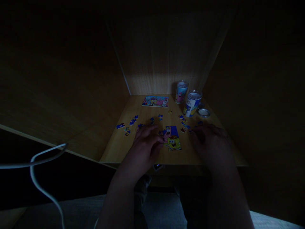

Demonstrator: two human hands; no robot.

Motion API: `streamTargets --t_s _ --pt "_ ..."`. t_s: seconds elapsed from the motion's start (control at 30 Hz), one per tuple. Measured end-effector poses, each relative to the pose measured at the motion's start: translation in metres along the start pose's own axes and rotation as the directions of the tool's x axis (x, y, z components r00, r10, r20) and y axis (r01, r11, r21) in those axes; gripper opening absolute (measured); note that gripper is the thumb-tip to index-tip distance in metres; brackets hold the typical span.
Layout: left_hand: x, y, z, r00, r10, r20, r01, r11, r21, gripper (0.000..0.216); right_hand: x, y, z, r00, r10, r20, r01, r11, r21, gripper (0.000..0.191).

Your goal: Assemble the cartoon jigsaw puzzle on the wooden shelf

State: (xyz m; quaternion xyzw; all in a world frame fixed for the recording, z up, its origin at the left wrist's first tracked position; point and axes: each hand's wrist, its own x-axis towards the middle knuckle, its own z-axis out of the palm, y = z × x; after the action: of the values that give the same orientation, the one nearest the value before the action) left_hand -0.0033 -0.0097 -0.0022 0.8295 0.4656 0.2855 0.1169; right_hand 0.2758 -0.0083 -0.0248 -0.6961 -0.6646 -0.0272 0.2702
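Observation:
A partly joined jigsaw puzzle (pixel 174 143) with cartoon figures in pink, yellow and blue lies near the table's front edge. My left hand (pixel 145 143) rests at its left side, fingers apart and thumb by its edge, partly covering loose pieces there. To the right of the puzzle, my right hand (pixel 212 143) is low over the table, its thumb and fingertips closed at a small blue puzzle piece (pixel 191 131). Dim light blurs the right fingertips. Loose puzzle pieces (pixel 132 121) are scattered left of and behind the puzzle, and more blue pieces (pixel 183 121) lie before the right hand.
A picture card (pixel 155 101) lies at the back. Two clear printed jars (pixel 181 92) stand at the back right, with a round metal lid (pixel 204 112) beside them. Wooden panels (pixel 162 54) enclose the table (pixel 116 149). A white cable (pixel 39 187) hangs at the lower left.

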Motion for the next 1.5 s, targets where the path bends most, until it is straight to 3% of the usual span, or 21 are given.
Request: streamTargets --t_s 0.33,0.47,0.63,0.93,1.03,1.5 --pt "0.001 0.003 -0.002 0.999 0.01 -0.034 -0.01 1.0 -0.015 0.017 0.001 0.003 0.002 1.0 -0.015 0.009 0.015 0.999 0.033 0.027" --pt "0.0 -0.003 0.0 0.996 0.029 -0.085 -0.03 1.0 -0.007 0.033 0.0 0.004 0.004 1.0 -0.01 0.009 0.01 0.999 0.037 0.028" --pt "0.0 -0.004 0.0 0.998 0.063 -0.031 -0.062 0.998 0.033 0.058 0.001 0.004 0.004 1.0 -0.027 -0.009 0.027 0.998 0.053 0.024" --pt "0.002 0.001 0.001 0.999 -0.017 -0.051 0.019 0.999 0.036 0.058 -0.004 0.009 0.001 0.988 0.061 -0.139 -0.049 0.994 0.093 0.04" --pt "0.004 0.003 0.002 0.998 -0.008 -0.062 0.01 1.0 0.028 0.054 -0.003 0.01 0.002 0.983 0.084 -0.161 -0.074 0.995 0.067 0.037" --pt "0.005 0.0 0.006 0.991 -0.019 -0.13 0.022 1.0 0.016 0.041 0.001 0.005 0.006 0.997 -0.006 -0.077 0.01 0.999 0.046 0.036"
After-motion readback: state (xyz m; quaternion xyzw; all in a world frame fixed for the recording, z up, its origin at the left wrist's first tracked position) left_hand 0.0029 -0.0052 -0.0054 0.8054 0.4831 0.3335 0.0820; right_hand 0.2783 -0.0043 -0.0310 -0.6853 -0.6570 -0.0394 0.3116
